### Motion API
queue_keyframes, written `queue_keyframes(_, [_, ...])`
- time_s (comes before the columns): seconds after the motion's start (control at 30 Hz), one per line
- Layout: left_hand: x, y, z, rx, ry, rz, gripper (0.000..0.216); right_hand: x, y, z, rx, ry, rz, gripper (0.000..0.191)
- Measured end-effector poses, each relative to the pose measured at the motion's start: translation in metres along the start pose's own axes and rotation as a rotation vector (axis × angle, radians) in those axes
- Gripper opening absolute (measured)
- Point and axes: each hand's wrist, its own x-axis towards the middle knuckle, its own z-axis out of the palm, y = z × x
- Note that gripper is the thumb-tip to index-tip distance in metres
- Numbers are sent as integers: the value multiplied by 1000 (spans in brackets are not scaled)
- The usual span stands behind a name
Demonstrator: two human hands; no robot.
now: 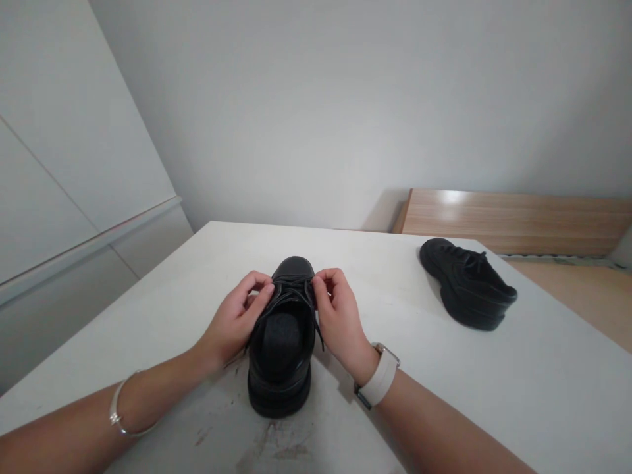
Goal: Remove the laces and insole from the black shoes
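A black lace-up shoe (280,387) stands upright, its toe pointing away from me and its heel nearest. Black shoelaces (293,288) cross over its tongue, and a loose end hangs down on the right side. At the left edge of the lacing, my left hand (241,315) is closed in a pinch on the shoelace. My right hand (340,317) pinches the lace at the opposite edge, thumb and index finger together. The fingertips partly cover the eyelets, so the exact grip on each side is hard to see.
The white table (375,276) bears dark smudges near the shoe's heel. A second black shoe (467,283), its lace tied, sits toward the right edge. Beyond the table are a wood-grain board (494,217), a grey wall (306,118) and white panels (64,131) at left.
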Motion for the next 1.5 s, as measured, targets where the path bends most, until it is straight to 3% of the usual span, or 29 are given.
queue_keyframes(0.2, [10,4,34,-47,22,91,21,12,17,-15,-1,150,-1,20])
queue_keyframes(0.33, [26,4,44,-121,-17,92,22,25,23,-32,27,152,25,24])
queue_keyframes(0.6, [30,-13,30,-211,-122,71,23,28,16,-47,127,-46,105,27])
queue_keyframes(0.83, [37,-16,22,-256,-12,148,16,27,19,-46,77,88,49,26])
queue_keyframes(0.97, [41,-19,24,-352,-47,60,18,25,15,-45,91,74,33,26])
queue_keyframes(1.13, [40,-20,28,-339,-102,59,21,25,18,-40,114,41,50,24])
queue_keyframes(1.37, [42,-19,23,-461,8,53,20,31,17,-48,120,186,5,20])
queue_keyframes(1.5, [40,-21,24,-431,-56,38,21,29,15,-47,116,116,22,24])
